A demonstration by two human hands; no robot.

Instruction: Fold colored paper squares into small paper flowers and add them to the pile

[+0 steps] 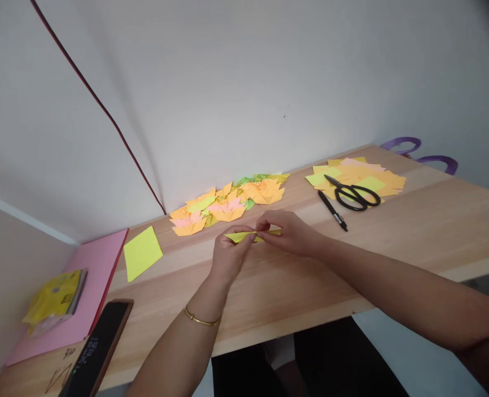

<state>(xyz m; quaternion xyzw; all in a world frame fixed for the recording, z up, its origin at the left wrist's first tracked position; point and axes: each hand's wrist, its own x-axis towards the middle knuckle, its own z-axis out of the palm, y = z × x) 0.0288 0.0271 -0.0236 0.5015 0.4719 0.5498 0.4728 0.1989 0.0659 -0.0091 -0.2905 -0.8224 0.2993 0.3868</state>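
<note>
A small folded piece of yellow paper [236, 237] is pinched between both hands just above the middle of the table. My left hand [227, 251] grips its left end, thumb toward the fold. My right hand [288, 234] holds the right part, with thumb and index finger pressed near the centre. Behind the hands lies a row of folded paper shapes [227, 209] in orange, pink, yellow and green, some with small drawn marks. The fingers hide part of the paper being held.
On the right, black scissors [354, 196] rest on loose coloured paper sheets [388, 182], with a black pen [332, 210] alongside. To the left are a yellow sheet [143, 253], a pink board [99, 262] bearing a yellow packet [56, 298], and a dark device [97, 347]. A wall stands behind.
</note>
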